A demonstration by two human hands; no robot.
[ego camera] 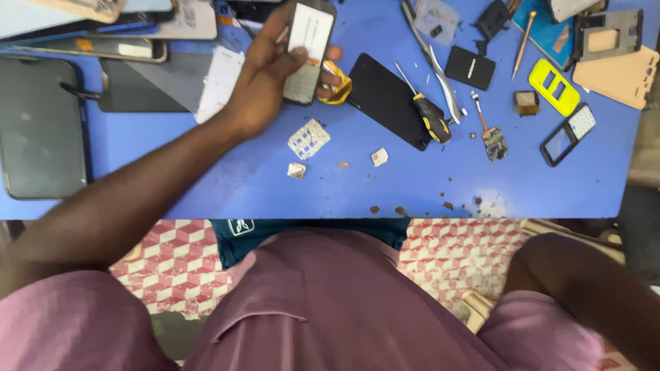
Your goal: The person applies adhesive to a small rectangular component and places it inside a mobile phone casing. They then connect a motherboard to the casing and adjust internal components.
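My left hand [265, 75] reaches across the blue table [227, 178] and grips a small keypad phone [309, 51], thumb over its lower half. A yellow strip of tape or flex [337, 86] curls just right of the phone. Below my hand lies a loose white keypad membrane [309, 138]. Only my right forearm [584, 288] shows, low at the right, below the table edge; that hand is out of view.
A black back cover [385, 96], a yellow-and-black screwdriver [426, 110], a small circuit board [493, 141], a yellow phone frame [553, 86] and a black phone frame [567, 134] lie to the right. Large dark tablets [38, 124] and phones crowd the left.
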